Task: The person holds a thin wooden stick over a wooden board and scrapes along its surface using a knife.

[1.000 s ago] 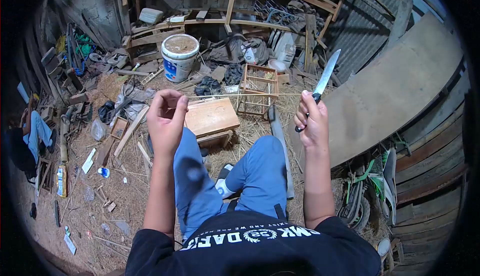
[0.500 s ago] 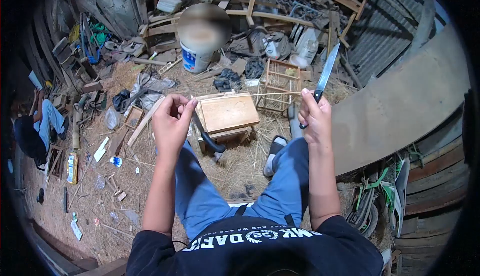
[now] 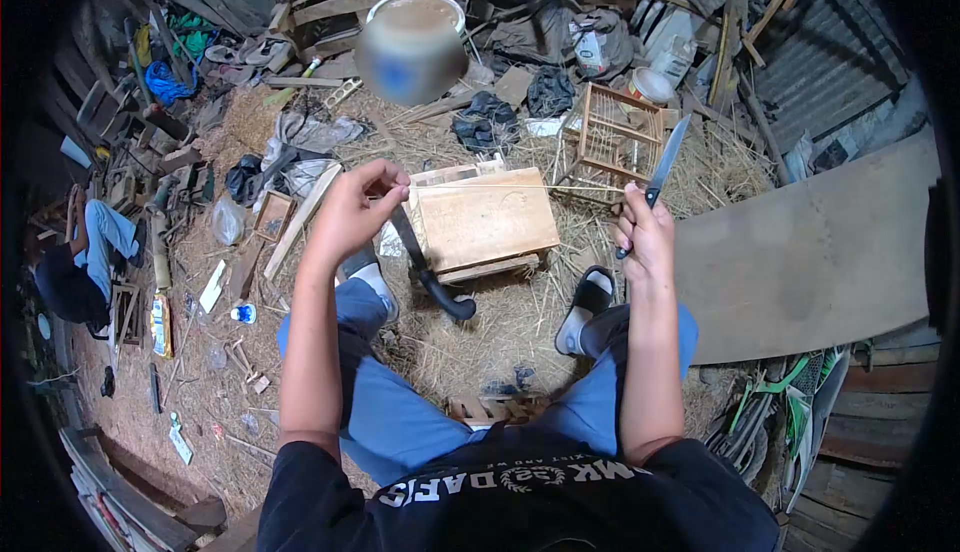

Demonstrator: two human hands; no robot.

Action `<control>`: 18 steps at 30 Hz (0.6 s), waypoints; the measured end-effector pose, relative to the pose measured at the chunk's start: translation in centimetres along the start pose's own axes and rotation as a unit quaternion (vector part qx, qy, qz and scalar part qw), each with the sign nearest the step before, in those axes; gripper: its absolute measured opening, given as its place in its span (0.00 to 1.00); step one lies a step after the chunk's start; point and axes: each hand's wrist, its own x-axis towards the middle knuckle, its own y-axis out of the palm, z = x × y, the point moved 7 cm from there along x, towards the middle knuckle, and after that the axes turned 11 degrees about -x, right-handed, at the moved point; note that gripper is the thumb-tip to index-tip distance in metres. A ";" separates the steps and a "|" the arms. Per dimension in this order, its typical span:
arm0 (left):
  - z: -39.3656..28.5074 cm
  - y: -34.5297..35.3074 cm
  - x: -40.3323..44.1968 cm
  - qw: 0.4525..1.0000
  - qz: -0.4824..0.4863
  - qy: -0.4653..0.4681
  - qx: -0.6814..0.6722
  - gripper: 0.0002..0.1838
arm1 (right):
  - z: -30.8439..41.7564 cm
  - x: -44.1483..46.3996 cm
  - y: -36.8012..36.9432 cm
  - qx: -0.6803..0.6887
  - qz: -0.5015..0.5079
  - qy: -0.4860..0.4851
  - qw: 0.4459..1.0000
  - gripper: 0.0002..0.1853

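white bucket (image 3: 461,18) at the back, round mouth up, brown matter inside, exact stuff unclear, front side blurred out. white tub (image 3: 652,86) sits near the slatted wooden frame (image 3: 617,142), contents cannot be made out. small shallow wooden box (image 3: 273,219) lies on the littered floor (image 3: 330,402) left of center, contents not clear. clear plastic bag (image 3: 227,222) just beside it, black plastic bags (image 3: 485,122) in front of the bucket, insides hidden. both arms reach forward, roughly parallel, hands about level and well apart, over and to either side of the low wooden counter (image 3: 487,222). left hand (image 3: 362,207): palm side turned inward, fingers curled, thumb and index pinched on the near end of the thin strip (image 3: 580,188); that grip is grasping the strip. right hand (image 3: 645,232): grip clenched around the black handle of the knife (image 3: 668,160), blade pointing up and slightly right, thumb at the strip's other end. strip runs nearly level between the two hands, above the counter's far edge in view. black curved-handled object (image 3: 430,274) slants down by the counter's left side. seated person (image 3: 75,277) far left, well apart.
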 end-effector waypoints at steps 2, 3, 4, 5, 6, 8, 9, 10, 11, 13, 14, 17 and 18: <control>1.9 0.2 1.9 0.998 -0.003 0.007 -0.064 0.06 | -0.2 1.8 -0.9 -0.017 -0.015 0.004 1.000 0.12; 2.7 0.3 2.6 0.992 -0.009 0.014 -0.124 0.06 | -0.3 2.4 -1.0 -0.023 -0.015 0.005 1.000 0.12; 3.7 0.5 3.4 0.988 -0.013 0.019 -0.150 0.07 | -0.4 2.9 -1.2 -0.028 -0.022 0.006 0.999 0.14; 4.5 0.8 4.0 0.988 -0.016 0.014 -0.154 0.07 | -0.6 3.3 -1.3 -0.032 -0.028 0.009 0.999 0.15; 4.7 0.9 4.4 0.987 -0.024 0.018 -0.160 0.07 | -0.8 3.6 -1.2 -0.037 -0.030 0.016 0.999 0.15; 6.4 1.4 5.2 0.985 -0.050 0.001 -0.164 0.09 | -1.8 4.3 -1.1 -0.044 -0.020 0.024 0.999 0.14; 6.1 1.9 5.4 0.985 -0.049 0.000 -0.164 0.09 | -2.1 4.5 -1.1 -0.048 -0.013 0.027 0.998 0.13; 3.8 2.3 5.4 0.988 -0.100 0.113 -0.032 0.10 | -2.2 4.4 -0.7 -0.058 -0.017 0.031 0.998 0.11; 1.5 2.9 5.0 0.958 -0.146 0.224 0.099 0.12 | -2.7 4.7 -0.6 -0.076 -0.006 0.023 0.997 0.09; 0.7 4.6 5.5 0.944 -0.129 0.269 0.139 0.13 | -4.0 5.2 0.1 -0.112 -0.006 0.037 0.993 0.09; 1.3 6.2 6.1 0.956 -0.059 0.260 0.123 0.13 | -4.3 5.1 0.9 -0.090 0.017 0.044 0.995 0.09; 3.8 9.5 7.4 0.975 0.069 0.198 0.076 0.12 | -7.0 7.1 1.6 -0.097 0.065 0.036 0.993 0.09; 5.0 10.4 8.1 0.971 0.112 0.184 0.106 0.12 | -7.8 7.8 1.5 -0.099 0.063 0.036 0.992 0.09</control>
